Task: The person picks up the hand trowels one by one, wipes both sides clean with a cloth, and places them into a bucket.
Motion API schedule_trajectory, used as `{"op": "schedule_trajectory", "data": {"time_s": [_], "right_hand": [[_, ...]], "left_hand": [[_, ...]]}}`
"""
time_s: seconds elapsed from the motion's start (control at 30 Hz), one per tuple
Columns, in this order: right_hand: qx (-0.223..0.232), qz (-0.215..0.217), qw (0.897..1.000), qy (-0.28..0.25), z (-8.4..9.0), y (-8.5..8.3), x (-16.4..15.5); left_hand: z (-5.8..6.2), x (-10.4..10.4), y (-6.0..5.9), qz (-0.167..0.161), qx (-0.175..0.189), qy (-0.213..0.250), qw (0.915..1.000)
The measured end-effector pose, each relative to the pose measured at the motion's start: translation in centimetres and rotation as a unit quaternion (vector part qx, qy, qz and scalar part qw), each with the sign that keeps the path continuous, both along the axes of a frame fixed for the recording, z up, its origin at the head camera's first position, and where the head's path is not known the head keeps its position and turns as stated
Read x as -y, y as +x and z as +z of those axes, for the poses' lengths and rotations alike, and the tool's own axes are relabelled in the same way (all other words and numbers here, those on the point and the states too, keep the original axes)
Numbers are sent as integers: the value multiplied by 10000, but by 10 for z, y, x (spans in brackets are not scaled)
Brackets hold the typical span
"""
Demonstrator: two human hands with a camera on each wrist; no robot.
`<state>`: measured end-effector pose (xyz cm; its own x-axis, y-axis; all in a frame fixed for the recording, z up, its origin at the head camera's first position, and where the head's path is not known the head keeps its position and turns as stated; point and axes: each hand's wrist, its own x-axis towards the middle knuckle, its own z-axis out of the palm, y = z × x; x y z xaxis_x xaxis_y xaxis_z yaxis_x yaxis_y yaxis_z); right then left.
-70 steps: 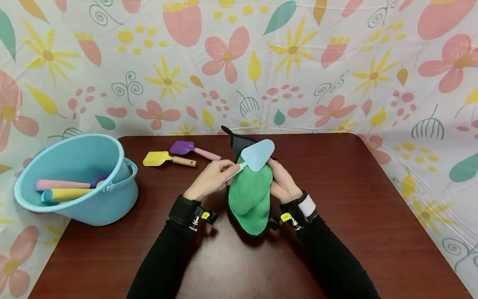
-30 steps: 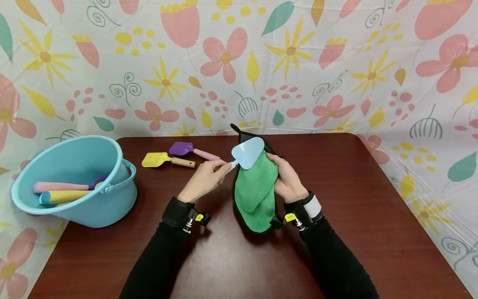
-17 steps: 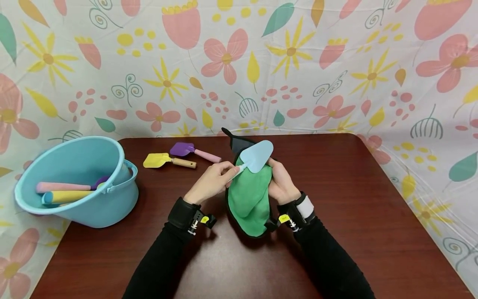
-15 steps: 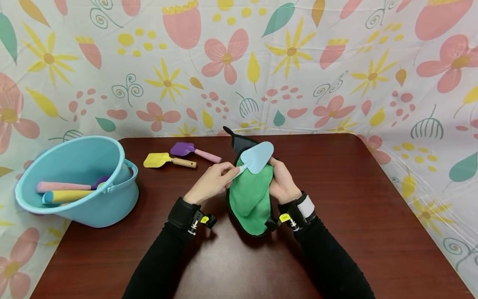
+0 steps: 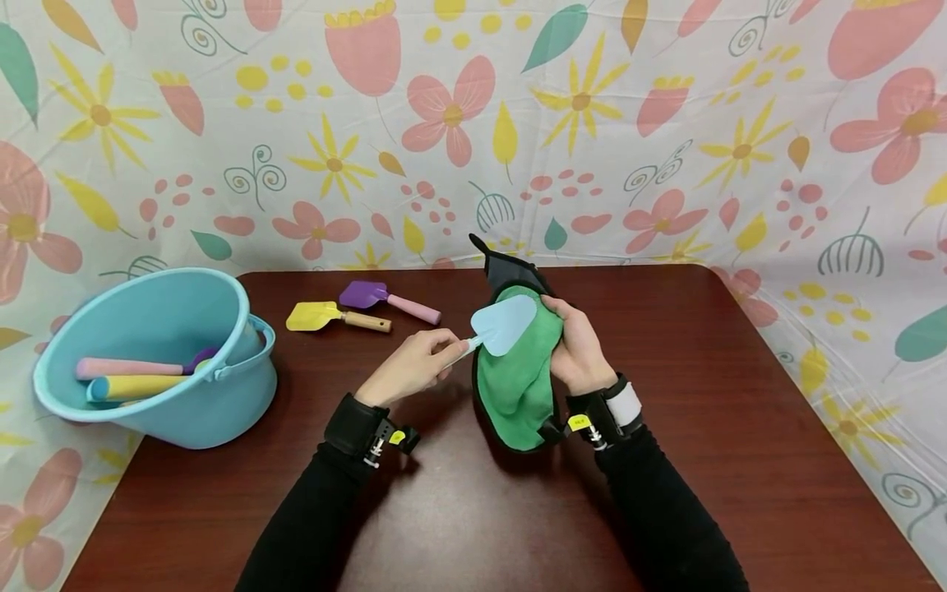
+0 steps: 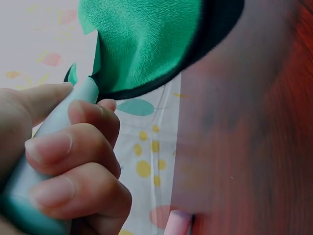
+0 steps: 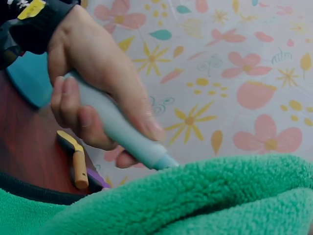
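Observation:
My left hand [image 5: 410,362] grips the handle of a light blue toy shovel [image 5: 505,325]. In the left wrist view its fingers curl round the pale handle [image 6: 45,132]. The shovel's broad blade lies over a green plush cloth [image 5: 518,378] with black edging and a dark grey pointed corner [image 5: 510,270] at the far end. My right hand [image 5: 580,345] holds the cloth by its right side, thumb on top, other fingers hidden beneath. The right wrist view shows the cloth's green folds [image 7: 210,191] close up, with the left hand and shovel handle beyond.
A light blue bucket [image 5: 255,395] at the left holds several handled tools, among them a pink handle [image 5: 129,368] and a yellow one [image 5: 140,386]. Behind the left hand lie a yellow toy shovel [image 5: 312,316] and a purple one [image 5: 362,293]. Floral fabric [image 5: 592,222] hangs behind the table [image 5: 710,395].
The right hand and cloth shift back and forth sideways; since half a second ago they have moved right. The left hand has drawn the shovel slightly left and nearer across the cloth.

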<state>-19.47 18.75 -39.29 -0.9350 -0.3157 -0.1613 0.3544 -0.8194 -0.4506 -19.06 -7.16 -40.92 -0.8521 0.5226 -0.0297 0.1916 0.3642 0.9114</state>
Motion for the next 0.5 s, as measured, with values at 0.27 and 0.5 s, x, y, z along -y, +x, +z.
{"op": "schedule_trajectory", "data": {"time_s": [0.27,0.5], "right_hand": [[-71,-30,9999,148,8,-2,-10],[31,-77,9998,173,13,0,-21]], "left_hand": [[1,4,0,118,-84,-123,9998],[3,16,3,317,-324,-444,9980]]}}
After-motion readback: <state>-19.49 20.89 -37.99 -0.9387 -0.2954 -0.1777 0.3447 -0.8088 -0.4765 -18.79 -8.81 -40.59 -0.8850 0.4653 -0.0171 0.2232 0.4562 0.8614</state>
